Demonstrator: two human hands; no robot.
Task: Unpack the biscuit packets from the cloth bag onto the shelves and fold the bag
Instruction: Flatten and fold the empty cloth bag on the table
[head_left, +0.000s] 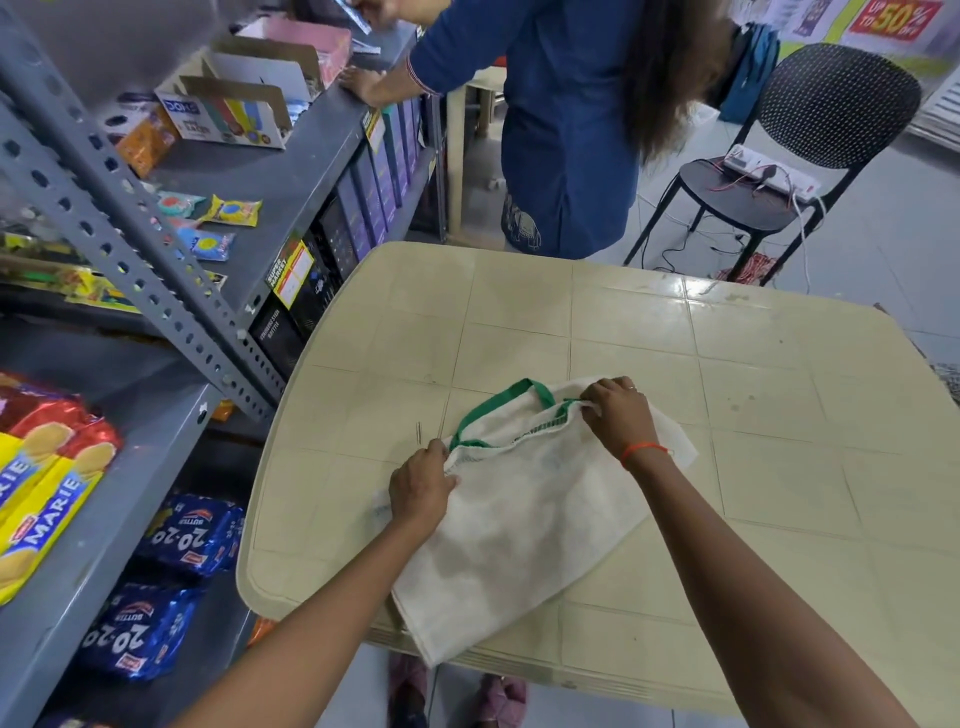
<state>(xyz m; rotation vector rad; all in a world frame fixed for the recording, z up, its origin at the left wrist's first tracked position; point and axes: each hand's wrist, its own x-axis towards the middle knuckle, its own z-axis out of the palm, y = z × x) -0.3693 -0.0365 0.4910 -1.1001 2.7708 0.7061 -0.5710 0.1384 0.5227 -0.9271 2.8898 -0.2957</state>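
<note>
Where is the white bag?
In the head view, the cloth bag lies on the beige table near its left front edge, the left hand and right hand gripping its top edge.

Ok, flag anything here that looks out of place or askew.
The cloth bag lies skewed on the table, its bottom corner hanging over the near edge. Odder: a power strip sits on the seat of the black chair, its wires trailing to the floor.
</note>
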